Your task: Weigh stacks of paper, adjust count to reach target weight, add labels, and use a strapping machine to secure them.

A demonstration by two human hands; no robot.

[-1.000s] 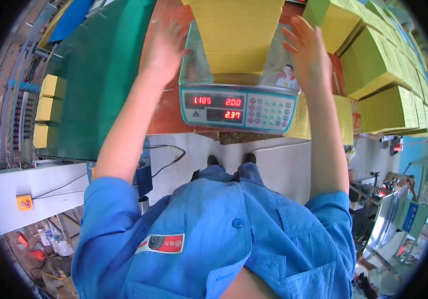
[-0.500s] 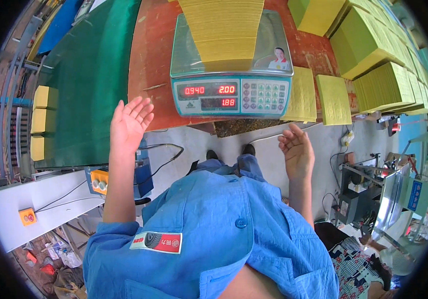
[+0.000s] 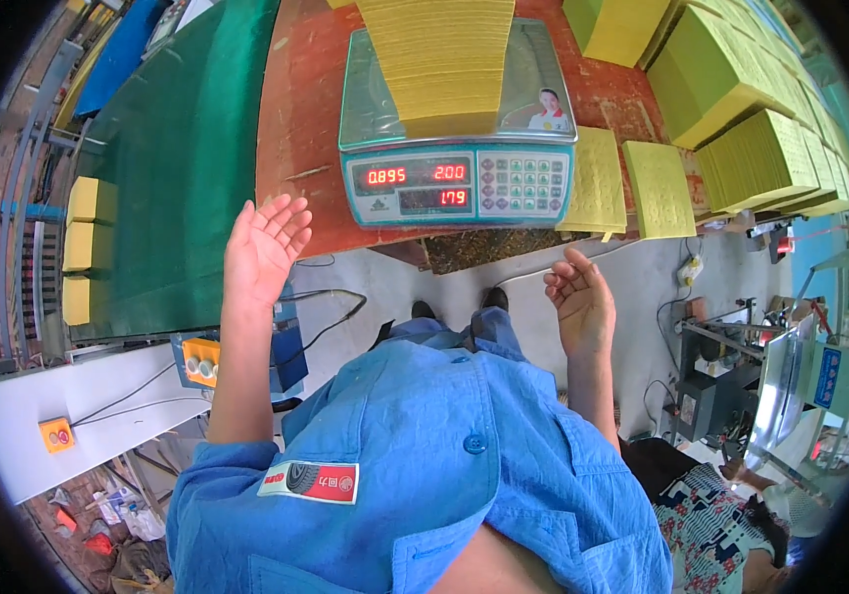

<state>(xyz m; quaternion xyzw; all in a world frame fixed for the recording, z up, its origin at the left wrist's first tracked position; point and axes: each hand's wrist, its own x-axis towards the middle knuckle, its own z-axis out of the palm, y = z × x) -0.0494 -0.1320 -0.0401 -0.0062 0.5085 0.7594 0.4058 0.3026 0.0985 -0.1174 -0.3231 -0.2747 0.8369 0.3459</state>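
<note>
My left hand (image 3: 268, 247) hovers palm up by the table's front edge, fingers spread and nothing in it. On the other side my right hand (image 3: 581, 300) is raised too, its fingers loosely curled, apart and holding nothing. Between and beyond them stands a teal digital scale (image 3: 525, 185) with lit red digits. A tall stack of yellow paper sheets (image 3: 444, 69) rests on its pan, and neither hand touches it. Close to my right hand, thin yellow sheets (image 3: 598, 183) lie beside the scale, with another small yellow pile (image 3: 659, 188) to their right.
Large yellow paper stacks (image 3: 707, 74) fill the right of the red-brown table (image 3: 304, 139). A green belt (image 3: 182, 188) runs along the left, with small yellow bundles (image 3: 88, 247) at its edge. A control box with an orange panel (image 3: 200, 362) sits below. Another person (image 3: 711, 515) is at lower right.
The red digits on the scale have dropped to lower values. Both hands stay open and nearly in place; the view has shifted slightly.
</note>
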